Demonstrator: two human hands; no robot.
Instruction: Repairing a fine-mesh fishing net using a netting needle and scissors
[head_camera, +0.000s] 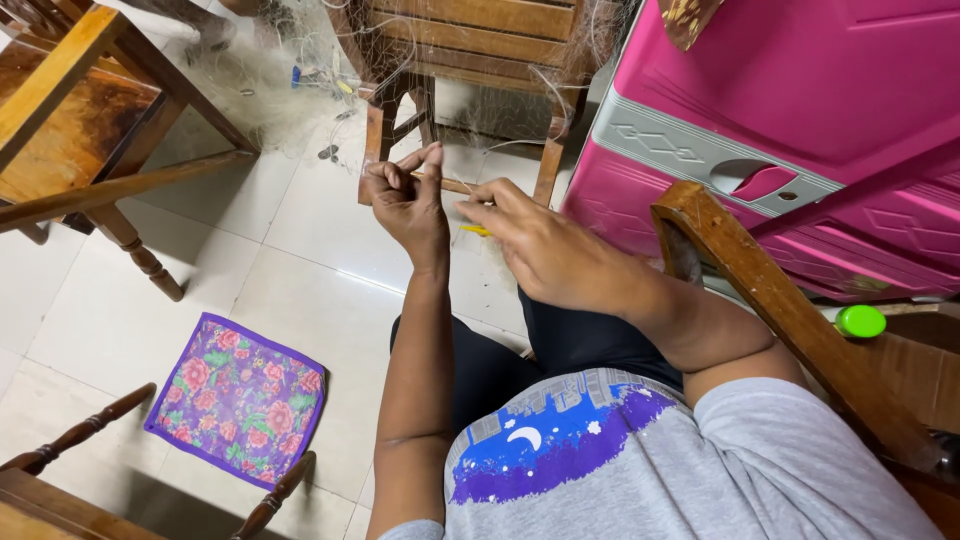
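My left hand (408, 195) is raised in front of me, its fingers pinched on a thin wooden stick (455, 185) and strands of fine fishing net (300, 90). Just to its right, my right hand (545, 245) holds a small yellow netting needle (474, 230) whose tip shows between the two hands. The pale net stretches away from my hands toward the wooden chair (470, 60) ahead and lies heaped on the floor beyond it. My dark-trousered lap is below both hands.
A pink plastic cabinet (800, 130) stands at the right, with a wooden chair arm (770, 300) and a green cap (860, 321) beside it. A wooden table (70, 120) fills the upper left. A floral cloth (240, 398) lies on the white tiled floor.
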